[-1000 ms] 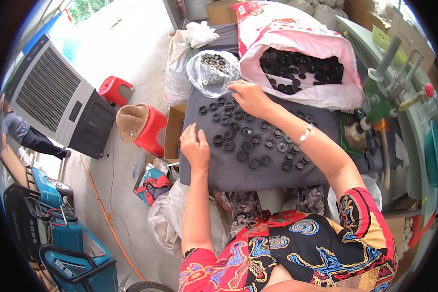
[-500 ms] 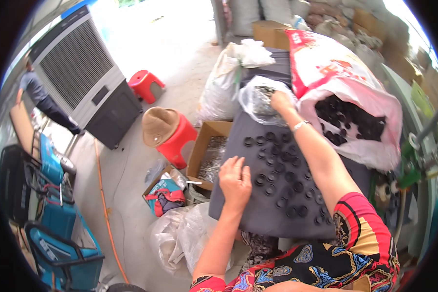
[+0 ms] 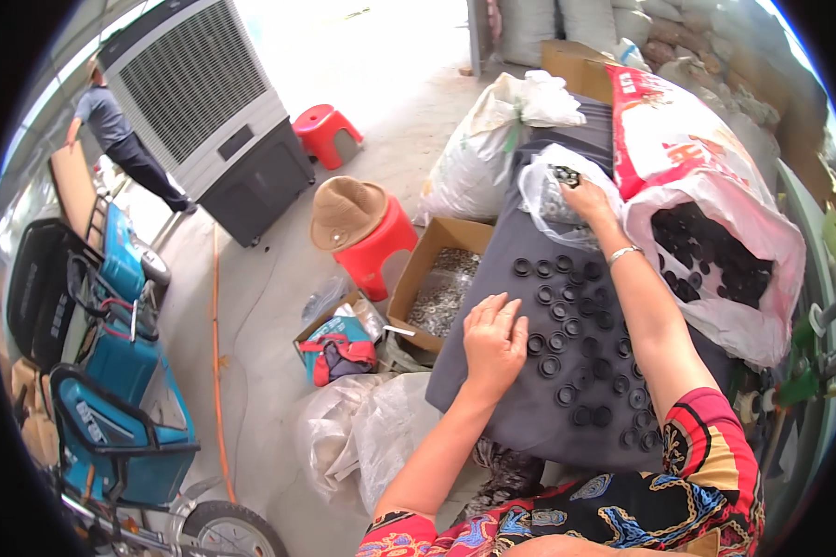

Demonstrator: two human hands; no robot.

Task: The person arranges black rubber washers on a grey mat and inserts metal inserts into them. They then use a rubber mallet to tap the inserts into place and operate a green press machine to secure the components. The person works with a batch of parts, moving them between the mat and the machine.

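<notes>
Grey cloth-covered table point(image 3: 548, 447) in front of person. Biggest on it: red/white sack point(image 3: 715, 167), far R side, mouth open twd person, black pcs point(image 3: 692, 243) inside. Tied white sack point(image 3: 474, 139) at far L, beyond clear bag. Open carton point(image 3: 464, 230) just beside table's L edge, w/ small silvery pcs in it.

Clear plastic bag point(image 3: 533, 190) near far end of table, between the two sacks, mouth open; holds small parts point(image 3: 565, 174), some dark, some pale.

R hand point(image 3: 587, 198): in bag mouth, fingers bent down twd the parts. Dark parts right at/just beyond fingertips, pale ones to L of & below them. Finger gap + any grip: can't tell, too small/hidden.

L hand point(image 3: 495, 343): above cloth near L edge, palm down, fingers loosely extended, slight bend, small gaps; nothing visibly held. Contact w/ cloth: can't tell.

Black rings point(image 3: 548, 367): spread over cloth btwn L hand & R forearm, some touching, some apart. Nearest ones just R of L fingers, apart from them; whole group nearer person than R fingers.
</notes>
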